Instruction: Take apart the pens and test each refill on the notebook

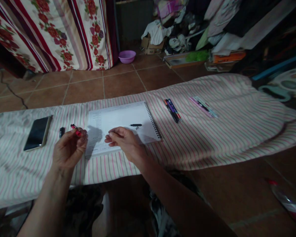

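Observation:
My left hand [70, 146] is closed on a small red pen part [76, 131] with a dark tip, raised beside the left edge of a spiral notebook [113, 115]. Over the notebook's lower part, my right hand [123, 140] has thumb and fingers pinched together; anything between them is too small to make out. A black pen barrel [135, 125] lies on the white page just beyond that hand, with a tiny metallic piece [137, 128] beside it. Near my left fingers, a short dark object [61, 132] rests on the striped cloth [108, 169].
A phone [38, 133] lies at the left. Right of the notebook are a bunch of dark pens [172, 110] and a group of paler pens [203, 106]. On the tiled floor are a purple basin [127, 56] and a bottle [287, 200].

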A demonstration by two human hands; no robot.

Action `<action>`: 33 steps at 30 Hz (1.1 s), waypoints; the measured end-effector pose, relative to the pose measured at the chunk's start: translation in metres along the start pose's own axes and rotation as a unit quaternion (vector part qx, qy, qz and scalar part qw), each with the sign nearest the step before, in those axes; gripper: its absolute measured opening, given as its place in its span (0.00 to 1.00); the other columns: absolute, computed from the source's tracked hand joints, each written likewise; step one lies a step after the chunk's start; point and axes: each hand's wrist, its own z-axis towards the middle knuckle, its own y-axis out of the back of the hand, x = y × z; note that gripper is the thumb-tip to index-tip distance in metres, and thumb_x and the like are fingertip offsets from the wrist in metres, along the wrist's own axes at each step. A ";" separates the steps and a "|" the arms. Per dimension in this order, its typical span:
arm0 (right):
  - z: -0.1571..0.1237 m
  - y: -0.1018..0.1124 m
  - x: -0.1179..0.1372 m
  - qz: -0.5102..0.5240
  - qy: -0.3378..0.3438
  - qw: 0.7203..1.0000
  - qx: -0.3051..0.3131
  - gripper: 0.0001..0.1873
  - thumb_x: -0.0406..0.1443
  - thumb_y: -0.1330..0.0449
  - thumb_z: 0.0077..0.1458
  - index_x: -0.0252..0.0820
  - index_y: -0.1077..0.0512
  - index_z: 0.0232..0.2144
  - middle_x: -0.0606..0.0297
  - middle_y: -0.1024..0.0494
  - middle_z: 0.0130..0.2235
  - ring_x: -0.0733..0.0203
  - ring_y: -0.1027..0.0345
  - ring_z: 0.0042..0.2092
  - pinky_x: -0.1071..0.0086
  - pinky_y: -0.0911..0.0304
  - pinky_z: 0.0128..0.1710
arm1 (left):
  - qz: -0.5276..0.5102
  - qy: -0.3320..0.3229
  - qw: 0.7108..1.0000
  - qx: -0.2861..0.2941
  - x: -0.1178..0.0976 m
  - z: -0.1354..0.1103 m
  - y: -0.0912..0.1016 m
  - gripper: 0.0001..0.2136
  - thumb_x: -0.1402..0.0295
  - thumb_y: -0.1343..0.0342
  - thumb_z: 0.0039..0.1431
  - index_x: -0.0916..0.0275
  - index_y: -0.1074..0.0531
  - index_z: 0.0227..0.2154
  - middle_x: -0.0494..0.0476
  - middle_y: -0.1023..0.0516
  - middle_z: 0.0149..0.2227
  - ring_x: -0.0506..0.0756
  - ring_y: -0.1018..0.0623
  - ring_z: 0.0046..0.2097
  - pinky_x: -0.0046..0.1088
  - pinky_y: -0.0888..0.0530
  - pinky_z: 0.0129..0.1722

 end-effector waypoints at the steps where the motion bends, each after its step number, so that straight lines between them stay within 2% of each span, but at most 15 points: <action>1: 0.000 0.000 0.001 -0.010 0.001 1.000 0.000 0.06 0.36 0.38 0.45 0.38 0.31 0.25 0.69 0.26 0.25 0.68 0.30 0.26 0.74 0.37 0.25 | 0.001 -0.002 1.000 0.005 0.000 0.000 0.000 0.04 0.78 0.48 0.46 0.66 0.29 0.22 0.53 0.33 0.21 0.43 0.37 0.20 0.13 0.36 0.16; 7: 0.000 0.001 0.002 -0.056 0.017 0.998 -0.003 0.06 0.37 0.39 0.45 0.39 0.30 0.25 0.71 0.28 0.24 0.70 0.32 0.25 0.77 0.41 0.23 | 0.091 0.009 0.996 -0.009 0.003 -0.002 -0.001 0.01 0.74 0.43 0.45 0.67 0.29 0.22 0.54 0.30 0.23 0.44 0.34 0.21 0.15 0.36 0.17; 11: 0.001 0.003 0.001 -0.068 0.028 0.997 -0.005 0.05 0.36 0.40 0.45 0.39 0.29 0.26 0.71 0.28 0.24 0.70 0.32 0.25 0.77 0.40 0.24 | 0.172 -0.019 0.985 0.025 0.012 -0.002 -0.003 0.04 0.72 0.40 0.45 0.67 0.28 0.23 0.54 0.28 0.24 0.46 0.31 0.23 0.18 0.35 0.20; 15: 0.001 0.002 0.000 -0.069 0.030 0.997 -0.012 0.05 0.34 0.40 0.44 0.39 0.29 0.27 0.71 0.27 0.24 0.70 0.32 0.26 0.75 0.38 0.26 | 0.241 -0.009 0.969 0.043 0.023 -0.002 -0.005 0.05 0.70 0.41 0.48 0.66 0.29 0.22 0.53 0.27 0.22 0.48 0.29 0.25 0.21 0.33 0.26; 23: 0.001 0.002 0.001 -0.086 0.033 0.995 -0.023 0.07 0.34 0.39 0.42 0.39 0.29 0.28 0.70 0.26 0.25 0.68 0.31 0.27 0.74 0.38 0.27 | 0.289 -0.003 0.956 0.048 0.037 -0.005 -0.010 0.06 0.68 0.41 0.48 0.66 0.30 0.24 0.51 0.26 0.21 0.48 0.29 0.23 0.23 0.32 0.28; 33: 0.002 0.003 0.000 -0.115 0.025 0.991 -0.059 0.08 0.34 0.39 0.41 0.38 0.29 0.29 0.68 0.26 0.25 0.67 0.31 0.27 0.74 0.38 0.25 | 0.341 -0.030 0.940 0.013 0.043 -0.004 -0.010 0.09 0.65 0.40 0.46 0.65 0.32 0.26 0.51 0.26 0.21 0.49 0.29 0.23 0.25 0.32 0.27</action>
